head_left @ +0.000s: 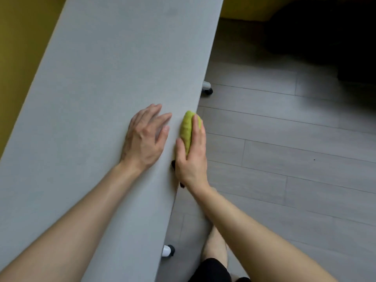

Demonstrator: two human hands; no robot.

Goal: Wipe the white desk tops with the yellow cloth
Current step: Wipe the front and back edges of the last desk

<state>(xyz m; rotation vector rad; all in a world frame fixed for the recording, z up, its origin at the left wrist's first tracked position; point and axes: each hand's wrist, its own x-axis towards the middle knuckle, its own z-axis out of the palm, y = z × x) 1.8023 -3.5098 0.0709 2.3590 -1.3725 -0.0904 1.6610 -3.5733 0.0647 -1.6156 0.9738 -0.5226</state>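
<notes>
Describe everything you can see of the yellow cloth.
The yellow cloth looks yellow-green with a nubby, textured weave, and it is bunched into a long wad. It sits at the edge of the white desk top. The right hand grips it, thumb on the desk side and fingers over the outer side.

The white surface point(91, 98) bore the left grip point(145, 137) lying flat; the yellow cloth point(186, 131) sat at the surface's edge.

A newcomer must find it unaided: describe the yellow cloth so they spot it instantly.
Follow the long white desk top to its right edge. There the right hand grips the yellow cloth, bunched into a roll. Nothing else on the desk is yellow-green.
</notes>
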